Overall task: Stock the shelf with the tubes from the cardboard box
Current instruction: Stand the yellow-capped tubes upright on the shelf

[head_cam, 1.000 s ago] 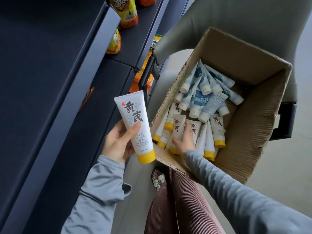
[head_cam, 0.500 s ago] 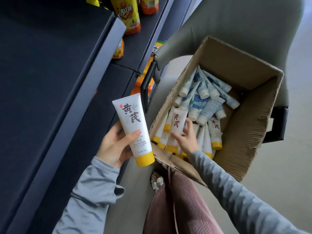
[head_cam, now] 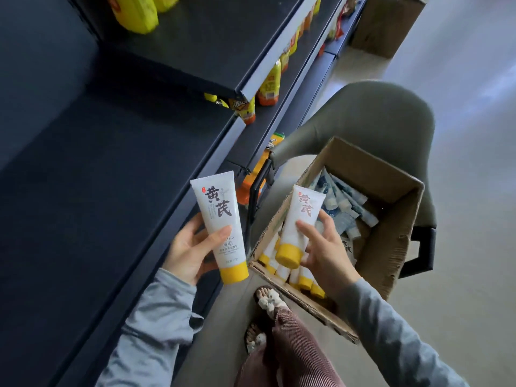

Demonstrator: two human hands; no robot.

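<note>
Head view: a second white tube with a yellow cap (head_cam: pixel 300 227) has been lifted clear of the cardboard box (head_cam: pixel 391 241) by the right hand (head_cam: pixel 325 252); half a second ago that hand was down among the tubes in the box. The grip of the right hand is closed around the lower body of this tube, just above the cap, with the cap pointing down and the tube held above the near-left corner of the box.

The left hand (head_cam: pixel 192 248) is closed as before on the first tube (head_cam: pixel 220 227), which is held upright-tilted, cap down, just in front of the edge of the dark shelf (head_cam: pixel 111 177). The view has also been raised, so that more of the shelving and the yellow snack bags (head_cam: pixel 269 85) on the neighbouring section are shown.

With one tube in each hand, the picking step is judged complete for this round. The shelf board beside the left hand appears bare of tubes, and placing is judged to be the next step. Many tubes, yellow-capped and blue-printed, are left in the box, which rests on a grey chair (head_cam: pixel 377 121).
</note>
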